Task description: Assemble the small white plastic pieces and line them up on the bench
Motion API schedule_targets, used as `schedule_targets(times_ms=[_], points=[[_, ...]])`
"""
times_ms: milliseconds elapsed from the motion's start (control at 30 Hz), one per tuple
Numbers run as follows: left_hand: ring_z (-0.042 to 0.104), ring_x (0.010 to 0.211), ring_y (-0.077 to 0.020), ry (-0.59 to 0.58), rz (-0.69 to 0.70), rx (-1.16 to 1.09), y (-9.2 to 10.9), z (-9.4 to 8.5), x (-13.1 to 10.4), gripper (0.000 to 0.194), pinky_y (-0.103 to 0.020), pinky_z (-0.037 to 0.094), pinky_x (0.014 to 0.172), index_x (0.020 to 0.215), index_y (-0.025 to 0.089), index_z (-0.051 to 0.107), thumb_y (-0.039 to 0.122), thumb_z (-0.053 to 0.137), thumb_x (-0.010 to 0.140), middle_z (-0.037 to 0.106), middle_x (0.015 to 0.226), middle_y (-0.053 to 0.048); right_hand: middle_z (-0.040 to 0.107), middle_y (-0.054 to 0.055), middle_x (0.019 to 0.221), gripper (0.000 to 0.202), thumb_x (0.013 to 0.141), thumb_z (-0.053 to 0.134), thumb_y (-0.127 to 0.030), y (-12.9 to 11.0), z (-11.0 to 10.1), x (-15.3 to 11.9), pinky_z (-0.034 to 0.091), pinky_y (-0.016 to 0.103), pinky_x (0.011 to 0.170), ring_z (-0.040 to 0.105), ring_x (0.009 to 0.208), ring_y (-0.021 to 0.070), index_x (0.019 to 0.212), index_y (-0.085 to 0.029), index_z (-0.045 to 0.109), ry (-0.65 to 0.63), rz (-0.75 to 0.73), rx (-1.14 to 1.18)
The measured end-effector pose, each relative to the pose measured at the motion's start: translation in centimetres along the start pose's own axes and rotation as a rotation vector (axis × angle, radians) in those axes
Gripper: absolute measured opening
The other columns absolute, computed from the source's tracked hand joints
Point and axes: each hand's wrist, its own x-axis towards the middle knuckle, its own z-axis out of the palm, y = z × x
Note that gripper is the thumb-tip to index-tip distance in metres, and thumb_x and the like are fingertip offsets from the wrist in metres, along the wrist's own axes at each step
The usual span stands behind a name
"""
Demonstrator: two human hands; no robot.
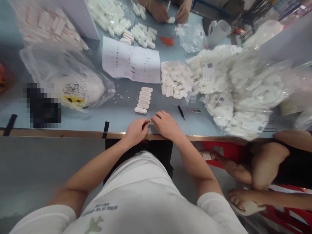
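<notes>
My left hand (137,130) and my right hand (166,124) meet near the table's front edge. Between their fingertips is a small white plastic piece (151,123), mostly covered by the fingers. Both hands are closed on it. Just beyond them, several white oblong plastic pieces (143,97) lie stacked in a column. Tiny white bits (121,96) are scattered to the left of that column. A black pen (181,112) and a small metal tool (194,110) rest to the right of my right hand.
Behind the column lie a printed sheet (131,61) and an open bag of white pieces (175,81). More filled bags (243,78) crowd the right. A clear bag (80,87) sits left. Across the table, another person's hands (170,13) hold a white piece. Someone sits at right.
</notes>
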Motion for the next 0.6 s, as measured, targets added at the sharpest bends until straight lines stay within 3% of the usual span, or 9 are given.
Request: schedule_targets(times_ms=[300,600], points=[[0.067,0.102,-0.0225,-0.047,-0.03,0.065,0.5,-0.3,0.0,0.03,-0.035,0.051,0.093,0.111,0.022,0.068,0.023,0.051,0.086,0.074,0.109,-0.005,0.062,0.009,0.099,0.018,0.098,0.046,-0.015,-0.2,-0.5,-0.3,0.029,0.035,0.076,0.044,0.091,0.0238,0.099,-0.019,0.064,-0.022,-0.025,-0.111],[0.068,0.096,-0.0213,-0.048,-0.02,0.072,0.7,-0.4,0.0,0.028,-0.033,0.051,0.089,0.109,0.021,0.068,0.023,0.051,0.086,0.075,0.104,-0.005,0.064,0.01,0.094,0.021,0.097,0.045,-0.013,-0.6,-1.3,0.1,0.03,0.037,0.076,0.045,0.091,0.0249,0.096,-0.017,0.066,-0.047,-0.073,-0.177]])
